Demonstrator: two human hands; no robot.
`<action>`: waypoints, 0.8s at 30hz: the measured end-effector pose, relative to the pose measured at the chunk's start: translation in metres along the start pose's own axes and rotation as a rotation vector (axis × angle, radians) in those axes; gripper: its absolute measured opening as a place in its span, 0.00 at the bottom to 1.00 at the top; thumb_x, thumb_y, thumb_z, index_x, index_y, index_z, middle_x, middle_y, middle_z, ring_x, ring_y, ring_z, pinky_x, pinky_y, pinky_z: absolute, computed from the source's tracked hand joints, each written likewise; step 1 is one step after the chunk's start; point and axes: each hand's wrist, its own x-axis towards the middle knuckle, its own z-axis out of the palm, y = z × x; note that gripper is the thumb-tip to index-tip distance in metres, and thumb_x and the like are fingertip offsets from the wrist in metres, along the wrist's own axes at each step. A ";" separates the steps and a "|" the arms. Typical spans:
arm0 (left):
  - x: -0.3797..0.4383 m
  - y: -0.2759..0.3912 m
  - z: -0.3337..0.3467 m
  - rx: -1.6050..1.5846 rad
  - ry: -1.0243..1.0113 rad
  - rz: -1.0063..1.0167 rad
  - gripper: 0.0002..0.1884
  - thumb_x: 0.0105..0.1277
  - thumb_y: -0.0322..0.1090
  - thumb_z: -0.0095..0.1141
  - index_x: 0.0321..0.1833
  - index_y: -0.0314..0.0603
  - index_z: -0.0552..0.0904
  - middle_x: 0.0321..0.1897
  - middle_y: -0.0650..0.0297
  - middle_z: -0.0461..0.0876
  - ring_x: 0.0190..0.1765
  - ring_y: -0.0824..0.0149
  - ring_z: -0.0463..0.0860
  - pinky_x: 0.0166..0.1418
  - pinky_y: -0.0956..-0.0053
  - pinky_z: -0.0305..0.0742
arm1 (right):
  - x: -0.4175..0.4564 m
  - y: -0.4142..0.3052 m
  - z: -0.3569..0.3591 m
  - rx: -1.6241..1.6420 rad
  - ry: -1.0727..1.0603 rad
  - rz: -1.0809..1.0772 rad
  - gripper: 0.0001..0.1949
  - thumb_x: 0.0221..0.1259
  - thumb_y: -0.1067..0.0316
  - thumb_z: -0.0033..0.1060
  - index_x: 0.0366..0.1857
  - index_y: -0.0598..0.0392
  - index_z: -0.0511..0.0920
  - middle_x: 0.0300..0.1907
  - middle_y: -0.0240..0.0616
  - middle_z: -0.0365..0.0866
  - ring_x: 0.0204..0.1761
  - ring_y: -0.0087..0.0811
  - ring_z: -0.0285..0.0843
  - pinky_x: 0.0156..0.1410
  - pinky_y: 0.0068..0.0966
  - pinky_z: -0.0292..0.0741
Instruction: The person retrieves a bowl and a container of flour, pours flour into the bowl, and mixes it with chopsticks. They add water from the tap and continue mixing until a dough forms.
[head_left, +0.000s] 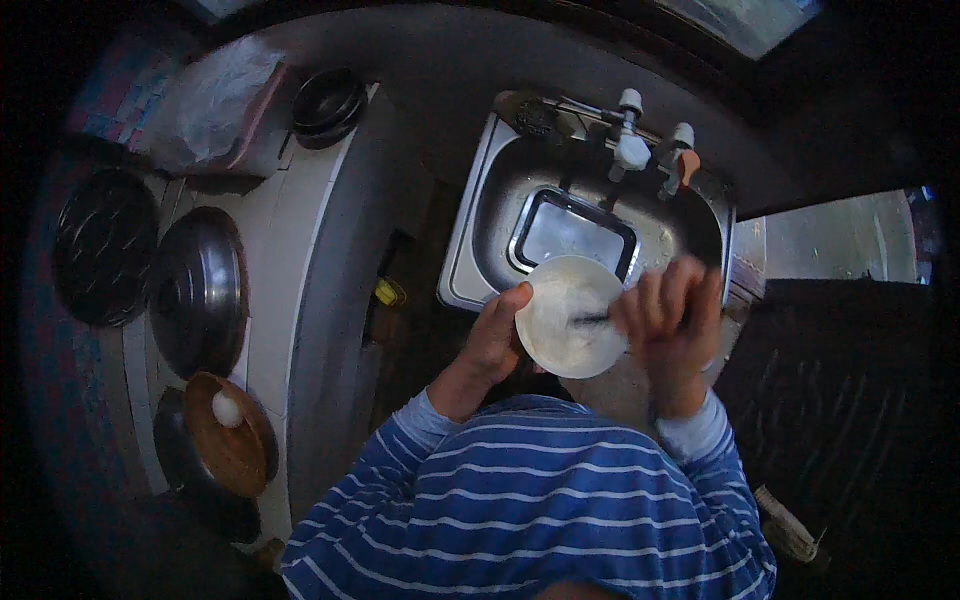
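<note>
My left hand (495, 337) grips the left rim of a pale round bowl (566, 337), thumb on top, at the near edge of a stainless steel sink (461, 277). A dark, thin utensil (590, 319) reaches into the bowl from my right hand (671, 322), which is motion-blurred and curled around its end. The utensil's tip and kind are unclear, as are the bowl's contents. Beyond the bowl, a rectangular metal tray (574, 229) lies in the basin. Two white-topped taps stand at the back, one over the basin (630, 150) and one with an orange part (684, 165).
On the tiled counter (281, 217) at left are dark bowls (328, 105), a large metal lid (199, 292), a dark round pan (106, 247) and a brown bowl (232, 457) holding a white egg-like object (226, 409). A brush-like object (786, 525) lies at lower right.
</note>
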 end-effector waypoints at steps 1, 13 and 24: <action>0.002 0.002 0.006 0.003 -0.021 0.000 0.48 0.62 0.71 0.51 0.70 0.32 0.64 0.62 0.48 0.75 0.63 0.55 0.78 0.65 0.61 0.76 | 0.015 -0.007 -0.005 -0.034 0.167 -0.034 0.26 0.76 0.42 0.35 0.19 0.48 0.64 0.13 0.27 0.57 0.15 0.21 0.49 0.23 0.23 0.54; 0.009 0.015 0.018 -0.018 0.068 0.118 0.44 0.64 0.68 0.51 0.66 0.30 0.67 0.49 0.49 0.82 0.44 0.61 0.87 0.39 0.71 0.85 | 0.009 -0.023 -0.038 0.055 0.287 -0.029 0.27 0.77 0.43 0.30 0.19 0.49 0.64 0.13 0.27 0.56 0.15 0.21 0.49 0.23 0.22 0.53; 0.026 0.003 0.020 -0.085 0.210 0.107 0.40 0.67 0.63 0.50 0.65 0.28 0.68 0.48 0.49 0.83 0.39 0.61 0.88 0.24 0.72 0.83 | -0.002 -0.011 -0.043 0.061 0.217 0.055 0.27 0.77 0.41 0.31 0.18 0.48 0.63 0.12 0.25 0.54 0.14 0.21 0.47 0.23 0.23 0.54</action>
